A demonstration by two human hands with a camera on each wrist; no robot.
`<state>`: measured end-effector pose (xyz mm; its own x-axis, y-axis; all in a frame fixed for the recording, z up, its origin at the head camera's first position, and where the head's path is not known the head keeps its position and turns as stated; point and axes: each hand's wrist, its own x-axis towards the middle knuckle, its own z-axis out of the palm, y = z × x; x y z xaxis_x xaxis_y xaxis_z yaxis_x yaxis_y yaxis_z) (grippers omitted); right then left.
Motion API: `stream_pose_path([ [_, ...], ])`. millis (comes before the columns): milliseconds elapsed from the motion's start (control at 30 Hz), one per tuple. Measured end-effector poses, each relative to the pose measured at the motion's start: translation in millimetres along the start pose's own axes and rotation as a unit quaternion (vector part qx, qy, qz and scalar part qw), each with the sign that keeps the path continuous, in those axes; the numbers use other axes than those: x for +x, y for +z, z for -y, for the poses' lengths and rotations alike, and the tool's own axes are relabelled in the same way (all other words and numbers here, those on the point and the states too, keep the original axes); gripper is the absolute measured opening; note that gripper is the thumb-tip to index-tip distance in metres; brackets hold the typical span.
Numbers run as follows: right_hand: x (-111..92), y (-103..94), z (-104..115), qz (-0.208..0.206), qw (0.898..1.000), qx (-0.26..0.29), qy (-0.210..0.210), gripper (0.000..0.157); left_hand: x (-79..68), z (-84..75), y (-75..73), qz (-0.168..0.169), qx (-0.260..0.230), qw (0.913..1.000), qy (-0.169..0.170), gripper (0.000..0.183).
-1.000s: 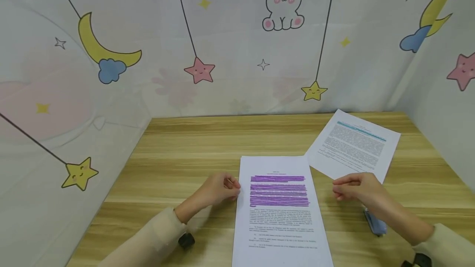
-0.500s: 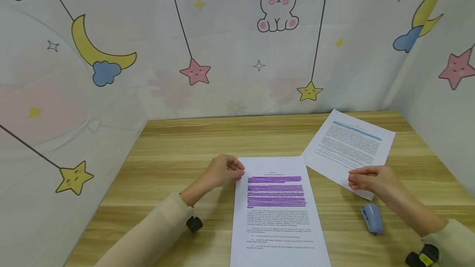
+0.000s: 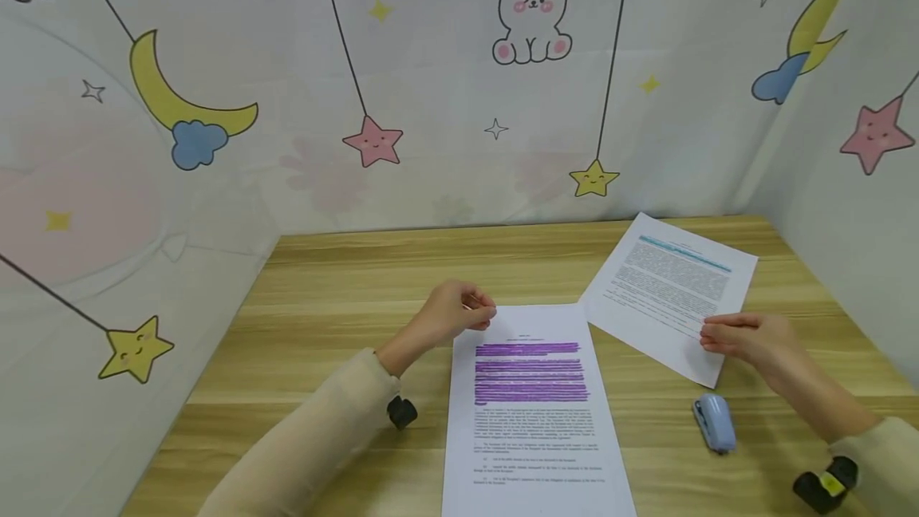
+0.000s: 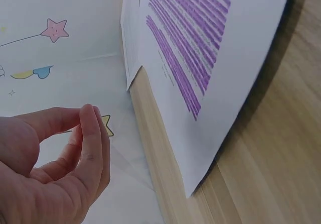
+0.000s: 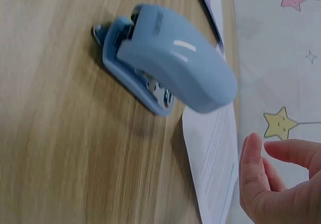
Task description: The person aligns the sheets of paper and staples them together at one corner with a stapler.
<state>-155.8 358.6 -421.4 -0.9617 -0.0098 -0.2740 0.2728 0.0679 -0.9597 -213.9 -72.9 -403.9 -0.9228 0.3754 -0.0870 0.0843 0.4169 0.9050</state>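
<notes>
My left hand point(image 3: 459, 311) hovers over the top left corner of a printed sheet point(image 3: 534, 485) with purple highlighted lines. In the left wrist view its fingertips point(image 4: 89, 114) meet with nothing between them, apart from the paper. My right hand point(image 3: 754, 341) is over the right edge of a second printed sheet point(image 3: 660, 294) with a blue highlighted band. The right wrist view has a small gap between thumb and fingers, which hold nothing. Near that hand, a small blue stapler point(image 3: 714, 423) lies on the table, untouched; its parted front shows in the right wrist view point(image 5: 175, 58).
The wooden table point(image 3: 359, 270) ends at a white curtain point(image 3: 431, 86) printed with stars, moons and a rabbit. Black wrist straps point(image 3: 826, 485) sit by both sleeves. The two sheets meet near the highlighted page's top right corner.
My left hand has moved up and right, from the purple-marked sheet's left edge to its top corner. My right hand has shifted right, uncovering the stapler. The head view has turned slightly.
</notes>
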Motion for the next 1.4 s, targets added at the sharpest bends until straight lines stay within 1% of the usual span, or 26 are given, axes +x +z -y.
stream_pose_path([
  [67, 1.7, -4.6, 0.1, -0.001, 1.0, 0.015, 0.0, 0.012, 5.1, -2.6, 1.0, 0.0, 0.008, 0.9999, 0.006, 0.006],
  [200, 4.7, -11.0, 1.4, -0.006, 0.999, 0.033, 0.001, 0.024, 16.9, -8.9, 3.1, -0.003, 0.014, 0.9999, 0.004, 0.007],
  [300, 6.7, -15.0, 3.2, -0.014, 0.999, 0.037, 0.002, 0.025, 24.2, -15.2, 4.5, -0.001, 0.013, 0.9999, -0.003, 0.008],
  [400, 9.3, -18.9, 4.4, -0.02, 0.999, 0.047, -0.001, 0.021, 29.8, -22.1, 6.0, 0.002, 0.012, 0.9999, -0.006, 0.009],
  [500, 13.8, -24.1, 3.8, -0.024, 0.999, 0.03, -0.011, 0.015, 35.6, -27.9, 8.0, 0.006, 0.015, 0.9999, -0.003, 0.01],
  [533, 15.5, -26.2, 3.3, -0.027, 0.999, 0.032, -0.012, 0.013, 38.0, -29.7, 8.9, 0.007, 0.014, 0.9999, -0.003, 0.011],
  [600, 19.3, -29.9, 2.3, -0.035, 0.999, 0.007, -0.014, 0.008, 42.9, -33.4, 11.4, 0.012, 0.013, 0.9999, 0.002, 0.011],
  [633, 21.1, -31.8, 1.7, -0.042, 0.999, -0.006, -0.013, 0.01, 45.5, -35.5, 13.0, 0.013, 0.013, 0.9998, 0.003, 0.011],
  [700, 24.5, -35.5, 0.1, -0.056, 0.998, -0.025, -0.011, 0.021, 50.9, -40.2, 17.0, 0.018, 0.006, 0.9998, 0.007, 0.012],
  [800, 30.2, -44.6, -4.4, -0.063, 0.997, -0.029, -0.011, 0.019, 60.4, -45.6, 24.1, 0.018, 0.008, 0.9998, 0.01, 0.011],
  [867, 34.1, -51.4, -7.0, -0.063, 0.998, -0.017, -0.015, 0.008, 66.9, -48.8, 28.8, 0.019, 0.003, 0.9998, 0.011, 0.011],
  [900, 35.7, -54.0, -8.0, -0.065, 0.998, -0.018, -0.017, 0.007, 69.9, -50.4, 31.1, 0.018, 0.002, 0.9998, 0.009, 0.01],
  [933, 37.3, -56.3, -8.7, -0.069, 0.997, -0.002, -0.014, 0.008, 72.8, -51.7, 33.2, 0.018, -0.001, 0.9998, 0.007, 0.01],
  [1000, 39.0, -57.6, -8.2, -0.082, 0.996, -0.017, -0.02, 0.008, 77.9, -54.7, 37.3, 0.018, -0.005, 0.9998, 0.005, 0.009],
  [1033, 39.6, -58.0, -7.7, -0.089, 0.996, -0.019, -0.019, 0.012, 80.5, -55.8, 39.4, 0.017, -0.009, 0.9998, 0.004, 0.009],
  [1067, 39.7, -57.8, -7.0, -0.1, 0.995, -0.014, -0.018, 0.011, 82.7, -57.1, 41.3, 0.016, -0.01, 0.9998, 0.003, 0.009],
  [1100, 39.2, -57.1, -5.8, -0.104, 0.994, -0.022, -0.018, 0.01, 84.9, -58.2, 43.2, 0.016, -0.012, 0.9998, 0.002, 0.009],
  [1133, 38.8, -56.9, -4.9, -0.107, 0.994, -0.027, -0.019, 0.012, 87.2, -59.0, 45.3, 0.016, -0.012, 0.9998, 0.002, 0.009],
  [1167, 37.9, -56.3, -3.8, -0.105, 0.993, -0.045, -0.024, 0.01, 89.5, -60.0, 47.3, 0.016, -0.013, 0.9998, 0.001, 0.009],
  [1200, 37.1, -56.1, -2.7, -0.104, 0.993, -0.048, -0.024, 0.009, 91.9, -60.7, 49.5, 0.014, -0.014, 0.9998, 0.0, 0.009],
  [1267, 35.7, -56.0, -1.0, -0.097, 0.993, -0.052, -0.029, 0.012, 97.1, -62.0, 53.9, 0.01, -0.015, 0.9998, -0.003, 0.008],
  [1300, 35.6, -55.5, -0.2, -0.092, 0.993, -0.068, -0.037, 0.017, 99.9, -62.3, 56.3, 0.006, -0.014, 0.9999, -0.003, 0.008],
  [1400, 36.0, -55.2, 2.0, -0.093, 0.992, -0.079, -0.041, 0.03, 108.7, -62.8, 63.4, -0.008, -0.012, 0.9999, -0.008, 0.007],
])
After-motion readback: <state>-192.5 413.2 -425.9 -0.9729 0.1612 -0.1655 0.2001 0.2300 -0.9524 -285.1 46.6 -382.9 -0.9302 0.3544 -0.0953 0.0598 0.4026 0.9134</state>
